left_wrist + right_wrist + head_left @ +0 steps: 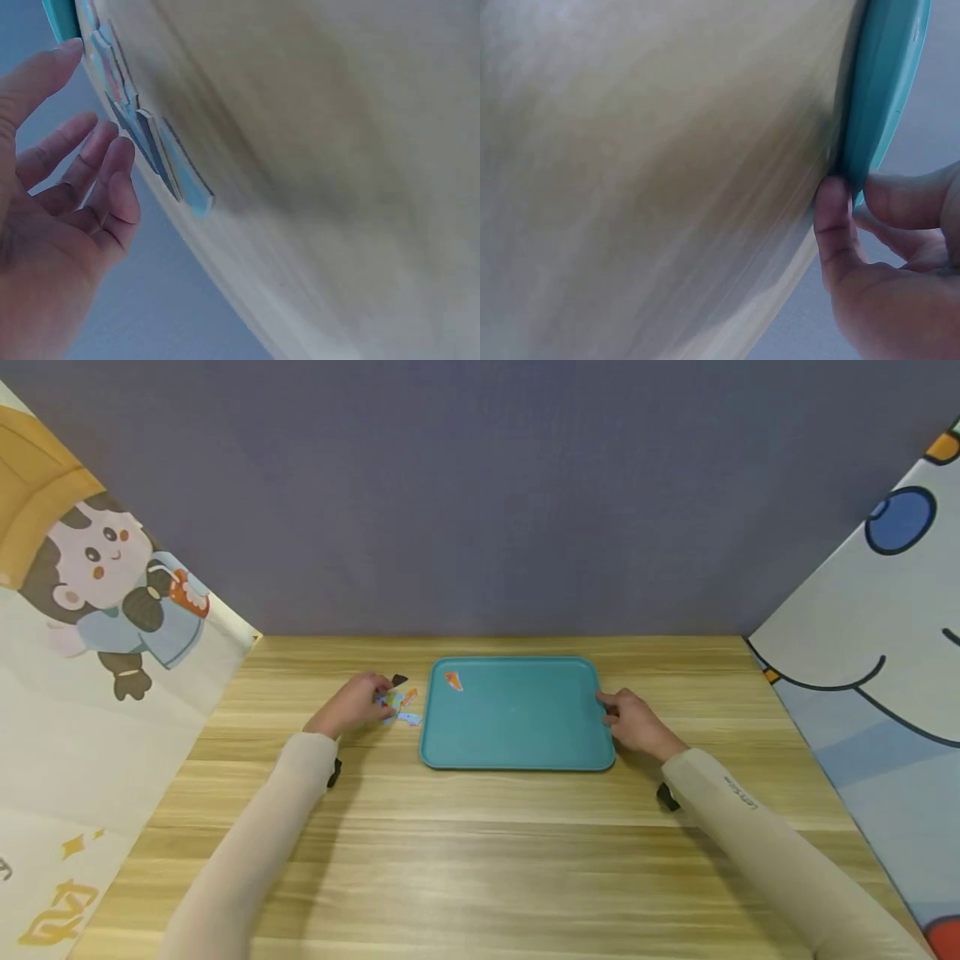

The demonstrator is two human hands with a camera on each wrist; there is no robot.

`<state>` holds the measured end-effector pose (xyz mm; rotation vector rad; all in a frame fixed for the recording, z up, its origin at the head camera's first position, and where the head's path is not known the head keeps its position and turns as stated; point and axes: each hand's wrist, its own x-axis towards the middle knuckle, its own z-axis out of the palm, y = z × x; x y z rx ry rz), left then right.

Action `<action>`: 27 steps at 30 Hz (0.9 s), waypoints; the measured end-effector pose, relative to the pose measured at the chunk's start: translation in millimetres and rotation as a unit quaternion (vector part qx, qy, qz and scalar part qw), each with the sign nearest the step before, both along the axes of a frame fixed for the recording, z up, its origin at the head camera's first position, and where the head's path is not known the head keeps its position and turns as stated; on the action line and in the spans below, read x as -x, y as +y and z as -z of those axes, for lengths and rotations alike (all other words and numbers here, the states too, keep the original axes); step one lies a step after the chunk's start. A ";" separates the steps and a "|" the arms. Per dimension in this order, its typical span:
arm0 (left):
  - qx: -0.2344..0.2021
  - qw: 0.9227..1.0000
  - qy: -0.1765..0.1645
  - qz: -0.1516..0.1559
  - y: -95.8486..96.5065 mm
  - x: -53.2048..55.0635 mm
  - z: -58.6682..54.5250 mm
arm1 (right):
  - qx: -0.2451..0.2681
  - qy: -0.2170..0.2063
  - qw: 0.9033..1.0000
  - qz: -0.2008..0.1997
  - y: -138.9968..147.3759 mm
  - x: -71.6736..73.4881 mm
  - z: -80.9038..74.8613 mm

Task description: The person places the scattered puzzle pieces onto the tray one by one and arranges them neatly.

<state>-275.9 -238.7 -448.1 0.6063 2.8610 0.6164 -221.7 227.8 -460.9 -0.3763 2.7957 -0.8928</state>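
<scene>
A flat teal tray lies on the wooden table, with one small orange puzzle piece in its far left corner. My right hand grips the tray's right rim; in the right wrist view its fingertips meet the teal edge. Just left of the tray, my left hand hovers over several thin puzzle pieces, mostly light blue with some orange and green. Its fingers are loosely bent with nothing visible between them, beside the pieces in the left wrist view. The hand covers part of the group.
A dark piece lies at the far side of the group. Behind the wooden table rises a plain grey-purple wall. Cartoon-printed panels stand at the left and right.
</scene>
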 end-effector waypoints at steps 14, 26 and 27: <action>0.011 1.000 0.022 -0.005 3.8 -8.4 6.6 | 0.012 0.011 1.000 -0.005 2.8 0.4 2.4; -0.011 0.999 0.031 -0.022 10.4 -9.4 -3.8 | 0.013 0.007 1.000 0.003 1.4 -0.3 3.2; -0.014 0.999 0.034 -0.018 11.5 -9.5 -5.5 | 0.012 0.007 1.000 0.004 1.2 -0.3 3.4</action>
